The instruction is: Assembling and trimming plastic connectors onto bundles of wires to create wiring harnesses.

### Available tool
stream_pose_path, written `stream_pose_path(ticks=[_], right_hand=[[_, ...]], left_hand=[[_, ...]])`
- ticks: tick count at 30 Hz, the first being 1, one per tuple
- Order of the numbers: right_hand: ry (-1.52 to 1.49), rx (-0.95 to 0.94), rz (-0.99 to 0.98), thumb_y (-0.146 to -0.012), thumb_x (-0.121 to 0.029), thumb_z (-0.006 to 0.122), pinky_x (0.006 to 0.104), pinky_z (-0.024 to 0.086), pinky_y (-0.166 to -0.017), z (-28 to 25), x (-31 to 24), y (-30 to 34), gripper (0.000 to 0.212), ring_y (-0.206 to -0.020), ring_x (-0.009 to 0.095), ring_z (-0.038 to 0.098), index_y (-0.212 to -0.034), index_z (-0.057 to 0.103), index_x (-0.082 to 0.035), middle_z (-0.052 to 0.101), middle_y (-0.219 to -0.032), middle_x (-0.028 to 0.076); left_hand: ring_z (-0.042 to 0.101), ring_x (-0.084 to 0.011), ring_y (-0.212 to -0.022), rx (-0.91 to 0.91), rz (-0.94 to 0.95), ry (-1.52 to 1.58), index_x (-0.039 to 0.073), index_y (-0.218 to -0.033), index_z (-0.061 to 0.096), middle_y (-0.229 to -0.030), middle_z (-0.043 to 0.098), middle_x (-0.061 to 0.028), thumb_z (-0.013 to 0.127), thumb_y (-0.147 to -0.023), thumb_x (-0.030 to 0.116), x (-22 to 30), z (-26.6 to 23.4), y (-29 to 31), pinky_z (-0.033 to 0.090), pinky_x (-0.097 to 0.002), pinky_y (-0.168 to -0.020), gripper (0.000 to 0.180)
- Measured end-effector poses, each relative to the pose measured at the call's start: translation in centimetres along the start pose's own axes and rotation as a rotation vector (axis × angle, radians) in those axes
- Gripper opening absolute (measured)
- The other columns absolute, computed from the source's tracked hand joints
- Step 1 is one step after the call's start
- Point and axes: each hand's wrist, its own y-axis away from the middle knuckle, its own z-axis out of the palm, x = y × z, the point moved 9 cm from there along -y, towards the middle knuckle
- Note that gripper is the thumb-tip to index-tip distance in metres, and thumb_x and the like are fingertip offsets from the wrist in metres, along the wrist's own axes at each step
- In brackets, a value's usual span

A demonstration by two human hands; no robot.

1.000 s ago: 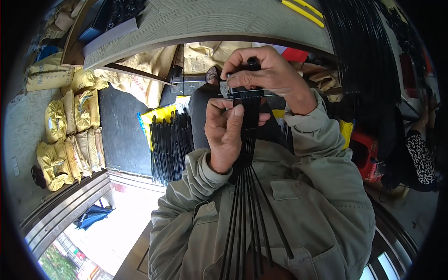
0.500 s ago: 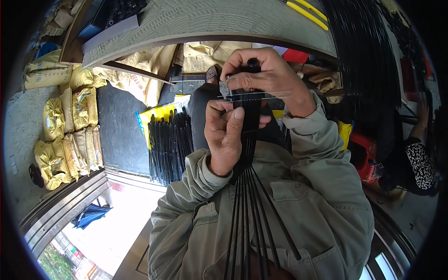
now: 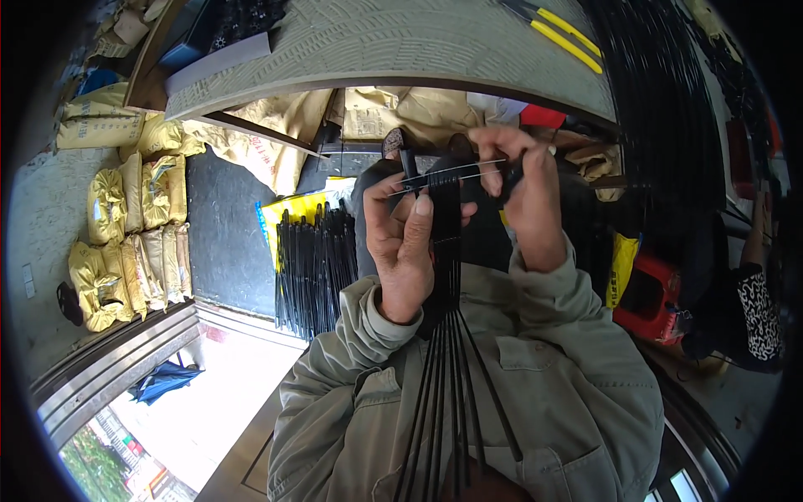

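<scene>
My left hand [image 3: 401, 243] is closed around a flat, tight row of thin black rods [image 3: 447, 222], its thumb pressed on the near face. Below the grip the rods fan out over my lap and jacket. Thin bright wires [image 3: 478, 171] cross the top of the row and stick out to the right. A short black upright piece [image 3: 408, 161] stands at my left fingertips; its kind does not show. To the right, my right hand [image 3: 535, 201] is raised apart from the rods, fingers curled about a small black object [image 3: 512, 180], partly hidden and smeared by motion.
A grey-topped table [image 3: 385, 50] stands ahead, with yellow-handled pliers [image 3: 569, 38] and long black rods [image 3: 652, 109] at its right. A bundle of black rods [image 3: 314, 272] is on the left. Yellowish sacks [image 3: 104, 284] line the far left; a red plastic stool [image 3: 648, 297] and another person's arm [image 3: 757, 230] are right.
My right hand has drawn away from the top of the rods toward the right and slightly down. My left hand keeps its hold. The view has shifted slightly.
</scene>
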Motion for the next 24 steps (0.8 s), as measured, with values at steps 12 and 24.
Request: stream_pose_path(ticks=[12, 24], right_hand=[[0.159, 0.024, -0.049, -0.079, -0.017, 0.064, 0.0187, 0.037, -0.056, 2.0, 0.5, 3.2, 0.025, -0.064, 0.006, 0.048, -0.091, 0.058, 0.004, 0.054, -0.089, 0.006], [0.355, -0.044, -0.125, -0.073, -0.011, 0.069, 0.0209, 0.037, -0.066, 3.1, 1.1, 4.1, 0.025, -0.078, 0.007, 0.048, -0.093, 0.061, 0.001, 0.058, -0.099, 0.007]], left_hand=[[0.054, -0.0123, -0.089, 0.058, 0.176, -0.184, 0.001, -0.115, 0.036, -0.101, 0.056, -0.0109, 0.045, -0.090, 0.005, 1.1, -0.6, 0.3, 0.042, -0.0231, -0.079, 0.026], [0.050, -0.0085, -0.089, 0.115, 0.139, -0.114, 0.000, -0.112, 0.043, -0.099, 0.055, -0.0068, 0.049, -0.087, 0.002, 1.6, -1.0, 0.9, 0.038, -0.0214, -0.082, 0.025]])
